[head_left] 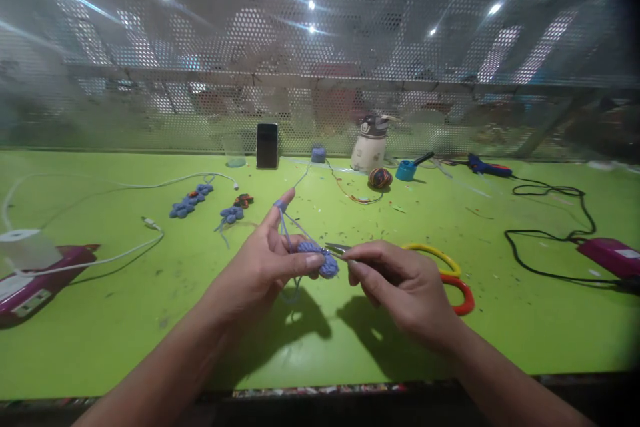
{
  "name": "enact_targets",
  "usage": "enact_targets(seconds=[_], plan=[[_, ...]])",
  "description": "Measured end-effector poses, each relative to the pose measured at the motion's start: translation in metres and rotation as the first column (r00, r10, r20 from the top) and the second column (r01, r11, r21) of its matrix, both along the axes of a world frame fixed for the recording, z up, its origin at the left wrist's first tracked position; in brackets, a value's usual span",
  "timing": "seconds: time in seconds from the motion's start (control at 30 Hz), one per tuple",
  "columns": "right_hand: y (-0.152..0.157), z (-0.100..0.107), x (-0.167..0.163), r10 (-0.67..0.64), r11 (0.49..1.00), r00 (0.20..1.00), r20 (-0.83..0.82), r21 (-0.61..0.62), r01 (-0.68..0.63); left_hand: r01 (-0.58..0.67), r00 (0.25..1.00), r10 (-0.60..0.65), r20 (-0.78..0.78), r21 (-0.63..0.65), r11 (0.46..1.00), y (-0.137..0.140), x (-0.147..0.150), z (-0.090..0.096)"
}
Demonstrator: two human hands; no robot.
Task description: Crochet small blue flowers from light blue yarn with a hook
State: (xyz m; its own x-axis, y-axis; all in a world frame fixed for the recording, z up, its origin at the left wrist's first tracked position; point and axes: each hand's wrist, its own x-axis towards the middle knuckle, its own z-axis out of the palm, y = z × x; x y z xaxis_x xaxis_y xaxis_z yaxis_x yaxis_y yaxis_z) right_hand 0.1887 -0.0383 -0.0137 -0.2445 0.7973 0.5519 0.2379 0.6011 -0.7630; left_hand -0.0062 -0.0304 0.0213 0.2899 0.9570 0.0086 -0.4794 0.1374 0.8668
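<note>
My left hand (273,253) pinches a small blue-purple crochet piece (327,265) between thumb and fingers. Yarn of the same colour wraps the raised index finger and runs back toward a small yarn ball (319,154). My right hand (400,283) is closed on a thin crochet hook, whose tip meets the top of the piece. Scissors with yellow and red handles (463,295) lie on the table, partly hidden behind my right hand. Left of my hands lie finished-looking crochet pieces: a longer blue one (191,201) and a smaller blue one (232,215) with a dark orange part.
On the green table (125,320) stand a phone (267,146), a clear cup (234,150), a cream jug (369,147) and a teal container (405,170). A dark multicoloured yarn ball (380,178) lies nearby. Power strips (45,283) and cables flank both sides; a glue gun (487,167) lies back right.
</note>
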Motion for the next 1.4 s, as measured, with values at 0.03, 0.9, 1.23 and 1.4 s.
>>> enact_targets(seconds=[0.03,0.9,1.23,1.4], plan=[[0.000,0.000,0.001,-0.002,1.000,1.000,0.008,0.030,0.002,0.012,1.000,-0.012,0.004,-0.001,1.000,-0.001,0.000,0.000],[-0.006,0.002,0.021,-0.141,0.881,0.932,0.335,0.472,-0.037,0.113,0.991,-0.114,-0.068,-0.029,0.993,-0.001,-0.007,-0.004],[-0.005,0.004,0.025,-0.096,0.919,0.943,0.318,0.392,-0.039,0.160,0.985,-0.164,-0.058,-0.074,0.984,0.003,-0.008,-0.007],[-0.005,0.003,0.024,-0.121,0.900,0.931,0.345,0.434,-0.044,0.169,0.982,-0.177,-0.069,-0.105,0.980,0.002,-0.010,-0.008]])
